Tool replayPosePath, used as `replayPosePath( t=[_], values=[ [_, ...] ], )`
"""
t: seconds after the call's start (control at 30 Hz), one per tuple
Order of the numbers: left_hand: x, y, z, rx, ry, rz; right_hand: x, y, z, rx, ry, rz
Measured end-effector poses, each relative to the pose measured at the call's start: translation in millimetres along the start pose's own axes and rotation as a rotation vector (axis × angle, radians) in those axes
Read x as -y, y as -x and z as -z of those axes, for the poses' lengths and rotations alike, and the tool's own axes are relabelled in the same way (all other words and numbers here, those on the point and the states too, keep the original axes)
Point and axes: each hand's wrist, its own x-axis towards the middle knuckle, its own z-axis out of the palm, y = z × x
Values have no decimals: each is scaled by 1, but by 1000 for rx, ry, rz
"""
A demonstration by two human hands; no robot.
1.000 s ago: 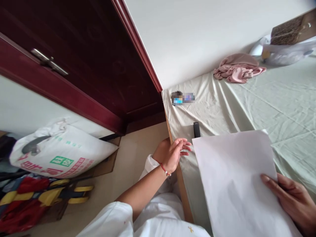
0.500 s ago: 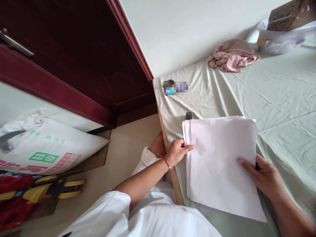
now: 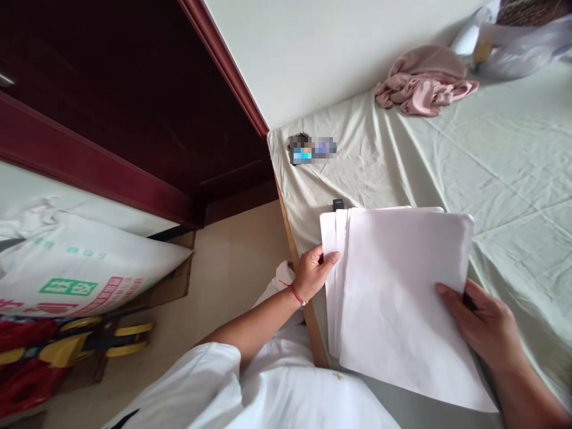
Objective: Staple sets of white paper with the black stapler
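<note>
Left hand (image 3: 314,273), nearly closed, pinches fanned white paper sheets (image 3: 404,292) between both hands; right hand (image 3: 487,322), half-closed, grips their opposite edge; loosening the left pinch could let the offset sheets slide apart

You get soft, diffuse light on the pale cloth (image 3: 513,149) and your paper sheets (image 3: 402,286), while the dark door (image 3: 111,89) sinks nearly to black. Toward the left edge, the sack (image 3: 111,250) looks stretched and slightly soft; a small item (image 3: 313,150) is pixelated.
</note>
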Motion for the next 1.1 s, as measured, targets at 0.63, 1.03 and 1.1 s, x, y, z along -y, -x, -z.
replayPosePath(
  t=[0.63,1.03,1.1],
  values=[
    [7,7,-6,-86,-119,-63,-18,-8,5,111,68,-27],
    [4,6,-11,-111,-100,-63,-12,-10,4,92,97,-36],
    [5,6,-11,-118,-98,-69,-12,-10,3,96,104,-30]
  ],
)
